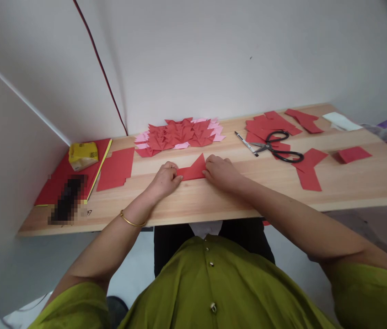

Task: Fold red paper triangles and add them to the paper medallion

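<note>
A folded piece of red paper lies near the middle of the table, with one pointed flap rising at its right end. My left hand grips its left end, fingers curled and thumb along the lower edge. At the right end, my right hand is closed on the paper, its fingers bent and pressed together. Just behind the hands is a pile of folded red and pink paper pieces. Part of the held paper is hidden under the fingers.
Black-handled scissors and a marker lie to the right among red paper scraps. To the left are red sheets, a yellow packet and a blurred dark object. A white wall stands behind the table.
</note>
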Demonstrator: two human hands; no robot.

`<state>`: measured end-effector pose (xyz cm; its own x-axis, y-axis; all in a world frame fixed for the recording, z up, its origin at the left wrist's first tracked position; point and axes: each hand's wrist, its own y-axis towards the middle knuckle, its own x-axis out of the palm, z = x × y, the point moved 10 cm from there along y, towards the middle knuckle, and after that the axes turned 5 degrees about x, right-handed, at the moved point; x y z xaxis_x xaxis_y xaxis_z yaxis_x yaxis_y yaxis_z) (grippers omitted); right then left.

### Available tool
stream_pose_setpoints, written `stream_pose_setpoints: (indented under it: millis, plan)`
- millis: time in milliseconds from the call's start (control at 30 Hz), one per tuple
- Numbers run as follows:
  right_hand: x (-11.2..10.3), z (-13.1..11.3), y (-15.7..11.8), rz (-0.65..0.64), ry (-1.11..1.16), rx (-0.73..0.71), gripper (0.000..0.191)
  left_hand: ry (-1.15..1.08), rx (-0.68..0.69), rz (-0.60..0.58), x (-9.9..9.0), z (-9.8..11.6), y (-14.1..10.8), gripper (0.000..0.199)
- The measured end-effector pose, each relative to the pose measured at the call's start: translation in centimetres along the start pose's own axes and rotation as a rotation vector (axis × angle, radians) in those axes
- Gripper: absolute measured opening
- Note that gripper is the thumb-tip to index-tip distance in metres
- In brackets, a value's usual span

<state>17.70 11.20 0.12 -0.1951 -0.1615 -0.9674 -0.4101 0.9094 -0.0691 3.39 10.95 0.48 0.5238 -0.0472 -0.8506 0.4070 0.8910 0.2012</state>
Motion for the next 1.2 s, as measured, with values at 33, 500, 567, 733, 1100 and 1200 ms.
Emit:
stream_pose_setpoints:
  millis: [33,500,567,733,1100,1200]
  plan:
    - [0.1,0.0,0.0,0.0,-0.009,0.0,0.031,0.001,0.0,0.004,0.0,0.0,0.0,0.032]
    - [0.2,-0.3,0.1,0.041,-0.097,-0.016,0.035,0.04,-0.016,-0.003,-0.1,0.5,0.0,0.028]
    - [0.1,-0.3,0.0,0.044,-0.094,-0.024,0.034,0.037,-0.016,-0.001,-0.1,0.5,0.0,0.028]
    - [0.1,-0.5,-0.1,0.052,-0.09,-0.04,0.03,0.022,-0.022,0.022,-0.2,0.6,0.0,0.029]
    - [-0.4,0.1,-0.1,0.066,0.072,-0.023,0.017,0.356,0.095,0.077,-1.7,2.6,-0.7,0.046]
    - [-0.5,0.7,-0.1,0.101,0.171,-0.013,0.02,0.414,0.333,-0.1,0.6,4.5,-0.9,0.04]
